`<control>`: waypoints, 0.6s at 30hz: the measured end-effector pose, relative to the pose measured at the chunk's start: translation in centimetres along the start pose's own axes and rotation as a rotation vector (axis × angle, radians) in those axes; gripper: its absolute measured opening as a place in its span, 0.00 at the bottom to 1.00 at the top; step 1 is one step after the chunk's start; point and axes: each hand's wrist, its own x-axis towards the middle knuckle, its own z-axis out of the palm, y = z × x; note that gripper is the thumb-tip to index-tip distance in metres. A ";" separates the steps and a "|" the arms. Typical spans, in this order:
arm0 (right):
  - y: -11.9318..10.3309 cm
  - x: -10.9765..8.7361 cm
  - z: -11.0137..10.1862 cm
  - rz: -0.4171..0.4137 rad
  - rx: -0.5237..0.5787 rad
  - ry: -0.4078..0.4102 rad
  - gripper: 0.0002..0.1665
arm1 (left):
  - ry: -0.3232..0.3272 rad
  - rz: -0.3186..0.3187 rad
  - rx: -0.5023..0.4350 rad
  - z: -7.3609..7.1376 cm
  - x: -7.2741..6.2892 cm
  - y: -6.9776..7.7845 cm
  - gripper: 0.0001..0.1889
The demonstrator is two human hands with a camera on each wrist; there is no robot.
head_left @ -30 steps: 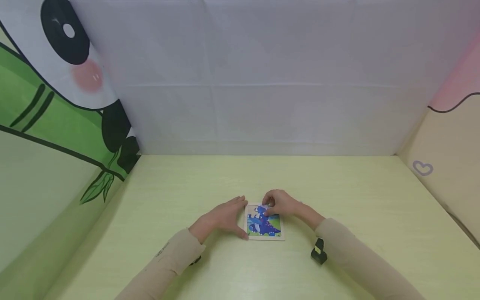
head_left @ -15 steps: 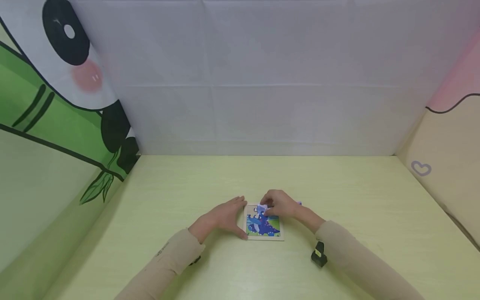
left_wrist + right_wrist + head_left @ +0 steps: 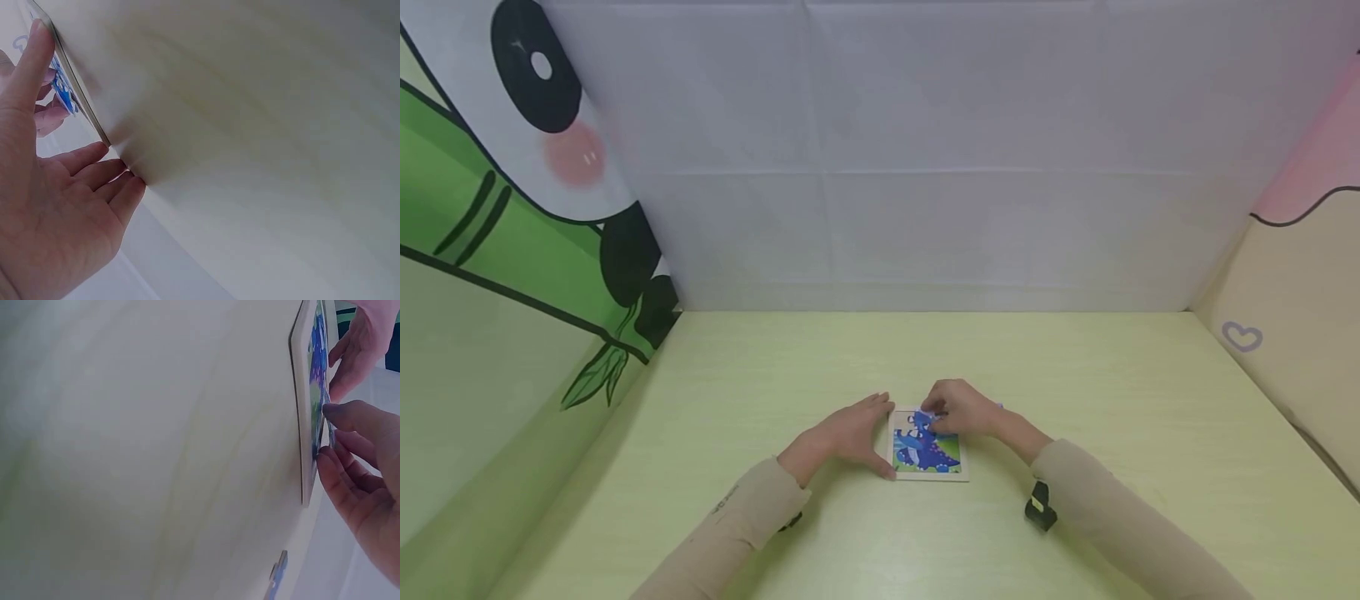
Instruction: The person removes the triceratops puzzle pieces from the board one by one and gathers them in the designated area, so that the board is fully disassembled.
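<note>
A small jigsaw puzzle (image 3: pixel 928 456) with a blue dinosaur picture lies in a pale wooden frame (image 3: pixel 932 477) on the table. My left hand (image 3: pixel 848 433) rests along the frame's left side, thumb at the near corner and fingertips at the far corner. Those fingers (image 3: pixel 94 172) look nearly straight in the left wrist view. Over the frame's far part, my right hand (image 3: pixel 964 408) pinches a puzzle piece (image 3: pixel 330 430) between thumb and fingers. The piece is tilted against the picture in the right wrist view; fingers hide much of it. A bare patch shows at the frame's far left corner.
Another blue puzzle piece (image 3: pixel 276 578) lies on the table (image 3: pixel 1075 367) to the right of the frame, mostly hidden behind my right wrist in the head view. A white cloth wall (image 3: pixel 925 233) stands at the back, with printed panels at both sides.
The right hand has shifted slightly left over the puzzle, and the pinched piece has tilted and turned a little. The left hand has stayed at the frame's left edge.
</note>
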 end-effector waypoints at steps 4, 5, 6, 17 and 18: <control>-0.1 -0.1 0.0 -0.001 -0.002 0.007 0.17 | -0.001 -0.009 0.000 0.1 0.1 -0.1 0.57; -0.1 -0.1 -0.1 -0.006 -0.003 0.008 0.17 | -0.001 -0.010 0.001 0.2 0.1 -0.2 0.57; -0.1 -0.2 -0.2 -0.010 -0.002 0.008 0.16 | 0.000 -0.010 0.001 0.2 0.1 -0.2 0.57; 0.1 -1.6 -1.9 -0.005 -0.012 0.023 0.14 | 0.000 -0.017 0.003 0.1 0.0 0.1 0.58; 0.2 -1.8 -2.1 0.000 -0.020 0.025 0.15 | 0.000 -0.017 0.006 0.1 0.0 0.1 0.58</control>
